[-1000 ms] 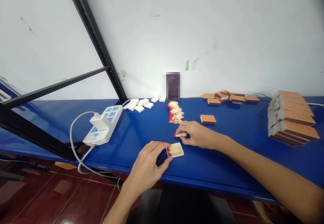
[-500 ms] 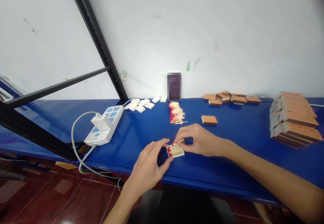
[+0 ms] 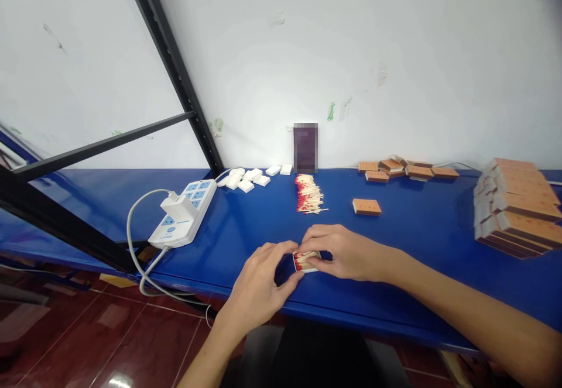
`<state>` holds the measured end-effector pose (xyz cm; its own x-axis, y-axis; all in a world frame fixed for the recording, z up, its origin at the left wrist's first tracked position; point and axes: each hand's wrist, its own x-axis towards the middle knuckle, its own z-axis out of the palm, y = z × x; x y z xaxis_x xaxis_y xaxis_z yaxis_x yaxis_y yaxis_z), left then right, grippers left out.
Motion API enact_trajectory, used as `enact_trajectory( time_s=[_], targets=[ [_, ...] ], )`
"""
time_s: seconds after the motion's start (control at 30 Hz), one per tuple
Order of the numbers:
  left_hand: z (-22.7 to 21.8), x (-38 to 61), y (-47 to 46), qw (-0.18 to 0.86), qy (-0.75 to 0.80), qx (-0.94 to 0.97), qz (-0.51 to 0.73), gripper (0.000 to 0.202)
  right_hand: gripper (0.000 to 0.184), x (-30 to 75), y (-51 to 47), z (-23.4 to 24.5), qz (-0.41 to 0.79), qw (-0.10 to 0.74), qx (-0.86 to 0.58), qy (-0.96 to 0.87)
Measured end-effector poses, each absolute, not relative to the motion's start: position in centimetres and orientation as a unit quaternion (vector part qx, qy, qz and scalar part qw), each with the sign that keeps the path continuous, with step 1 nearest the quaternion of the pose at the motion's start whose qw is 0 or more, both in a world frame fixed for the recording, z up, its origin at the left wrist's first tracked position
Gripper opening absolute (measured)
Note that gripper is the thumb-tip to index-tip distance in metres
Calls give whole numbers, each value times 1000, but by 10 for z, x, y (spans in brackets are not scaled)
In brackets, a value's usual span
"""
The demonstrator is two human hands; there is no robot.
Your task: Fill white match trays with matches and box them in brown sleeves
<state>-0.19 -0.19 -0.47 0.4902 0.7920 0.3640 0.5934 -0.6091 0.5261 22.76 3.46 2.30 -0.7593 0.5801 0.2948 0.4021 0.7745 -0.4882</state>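
Observation:
A small white matchbox tray (image 3: 309,270) with red-headed matches (image 3: 302,261) in it lies flat on the blue table. My left hand (image 3: 259,282) closes around the tray's left end, forefinger at the far side and thumb at the near side. From the right, my right hand (image 3: 351,253) reaches over the tray. Its fingers are pinched on matches right at the tray's top, and they hide its right part. Beyond the hands lies a loose pile of matches (image 3: 309,194). An orange matchbox (image 3: 367,206) sits alone behind my right hand.
Several white trays (image 3: 246,185) lie at the back left, beside a white power strip (image 3: 182,215) with cables. Loose orange matchboxes (image 3: 419,171) rest along the wall, and a tall stack of matchboxes (image 3: 518,212) stands at the right. A black metal frame (image 3: 175,72) rises at left.
My right hand has lowered the pinched matches from above the tray's far edge onto the matches inside it. My left hand still grips the tray. The view has shifted slightly.

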Motion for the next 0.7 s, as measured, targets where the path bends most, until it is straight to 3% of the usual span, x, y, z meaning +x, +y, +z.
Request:
enact_trajectory(
  time_s=[0.23,0.4,0.7],
  targets=[
    [1,-1,-3,174,400,852,290,29,14,237,38,34,89,176,-330,-923],
    [3,0,-3,186,381,859,287,24,18,243,42,40,122,114,-374,-912],
    [2,-1,-3,171,378,864,285,16,20,241,44,30,159,134,-371,-905]
  ],
)
